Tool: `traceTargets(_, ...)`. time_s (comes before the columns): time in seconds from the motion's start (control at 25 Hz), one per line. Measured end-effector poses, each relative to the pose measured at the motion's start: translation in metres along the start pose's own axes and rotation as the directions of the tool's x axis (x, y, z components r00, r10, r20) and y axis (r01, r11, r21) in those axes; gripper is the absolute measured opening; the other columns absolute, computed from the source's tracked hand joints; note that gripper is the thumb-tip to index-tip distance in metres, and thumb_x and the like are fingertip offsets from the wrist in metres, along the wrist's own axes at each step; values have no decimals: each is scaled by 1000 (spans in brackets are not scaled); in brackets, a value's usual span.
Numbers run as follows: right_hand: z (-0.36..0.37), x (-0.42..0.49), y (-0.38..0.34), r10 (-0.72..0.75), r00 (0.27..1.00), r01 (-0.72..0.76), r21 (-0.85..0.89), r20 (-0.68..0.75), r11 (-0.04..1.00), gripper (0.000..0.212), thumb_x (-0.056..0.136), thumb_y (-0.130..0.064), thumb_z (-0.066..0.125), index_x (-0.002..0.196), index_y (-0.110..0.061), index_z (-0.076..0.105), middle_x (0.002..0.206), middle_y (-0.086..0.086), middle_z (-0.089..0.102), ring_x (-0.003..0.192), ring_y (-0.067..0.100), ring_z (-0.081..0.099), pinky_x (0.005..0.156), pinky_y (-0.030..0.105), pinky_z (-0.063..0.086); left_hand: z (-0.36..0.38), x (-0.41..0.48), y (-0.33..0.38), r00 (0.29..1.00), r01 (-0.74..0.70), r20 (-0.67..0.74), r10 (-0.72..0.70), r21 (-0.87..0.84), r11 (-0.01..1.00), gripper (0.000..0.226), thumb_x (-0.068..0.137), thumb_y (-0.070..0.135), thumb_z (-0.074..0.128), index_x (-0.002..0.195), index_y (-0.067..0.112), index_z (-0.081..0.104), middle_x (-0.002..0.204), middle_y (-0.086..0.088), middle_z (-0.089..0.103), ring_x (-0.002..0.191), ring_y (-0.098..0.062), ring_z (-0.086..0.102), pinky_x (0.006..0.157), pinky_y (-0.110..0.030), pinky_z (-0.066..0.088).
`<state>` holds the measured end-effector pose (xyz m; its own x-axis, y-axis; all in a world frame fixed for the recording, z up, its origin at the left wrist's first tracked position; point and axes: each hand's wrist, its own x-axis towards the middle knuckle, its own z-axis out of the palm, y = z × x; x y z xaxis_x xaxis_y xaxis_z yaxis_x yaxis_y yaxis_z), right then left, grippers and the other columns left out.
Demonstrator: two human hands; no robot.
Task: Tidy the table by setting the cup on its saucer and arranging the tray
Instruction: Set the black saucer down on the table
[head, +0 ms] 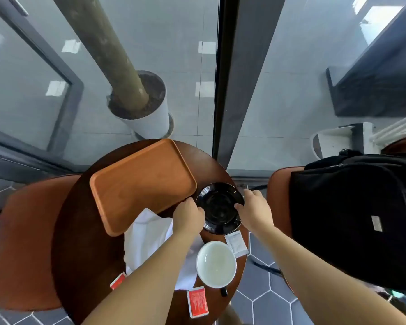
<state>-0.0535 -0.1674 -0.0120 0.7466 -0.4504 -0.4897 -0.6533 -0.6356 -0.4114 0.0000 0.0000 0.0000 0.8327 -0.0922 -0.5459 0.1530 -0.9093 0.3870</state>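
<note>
The glossy black saucer (218, 207) is gripped at opposite rims by the left hand (189, 218) and right hand (253, 211), apparently just above the surface (80, 231). A slip is risked: glazed ceramic, thin rim. The white cup (216, 263) stands nearby; the wooden tray (141, 184) lies alongside.

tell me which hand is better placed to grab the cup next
Probably the right hand. The cup sits directly below it, by the saucer both hands hold, its path unobstructed. The left hand would reach across its own forearm.
</note>
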Motion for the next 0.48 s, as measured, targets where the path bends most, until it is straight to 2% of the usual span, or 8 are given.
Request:
traceTargets(0.08,1,3,2,51,999,-51,30,-8,998,33,96,-21,61,128,-13,57,121,9,59,103,29,61,75,28,42,0,3,2,999,37,-4,-38,-3,999,16,93,8,49,77,9,49,80,-6,54,67,-18,45,56,-25,31)
traceTargets(0.16,6,5,5,85,996,-85,36,8,996,30,96,-15,60,126,-13,60,118,8,65,101,28,64,72,26,41,4,6,2,997,73,8,-73,18,997,23,92,6,48,71,12,41,74,-3,50,62,-17,40,50,-23,25)
traceTargets(0.28,9,10,9,131,991,-130,112,-3,985,31,94,-5,57,122,-16,66,112,5,72,97,25,65,67,22,39,10,12,3,997,72,10,-72,7,997,9,92,6,48,86,5,54,85,-9,58,74,-22,47,63,-27,34)
traceTargets(0.4,7,13,13,144,989,-145,143,17,979,32,94,-4,56,121,-17,67,110,3,74,85,21,65,57,18,37,12,17,1,997,73,21,-72,-48,996,25,94,8,48,113,0,63,108,-17,68,93,-32,59,73,-30,38)
traceTargets(0.48,3,14,14,145,989,-146,162,18,976,32,93,-4,56,120,-18,67,111,2,74,82,19,63,56,18,37,13,16,-1,998,68,4,-68,-136,988,30,94,6,48,117,-7,62,115,-23,69,98,-39,61,79,-37,45)
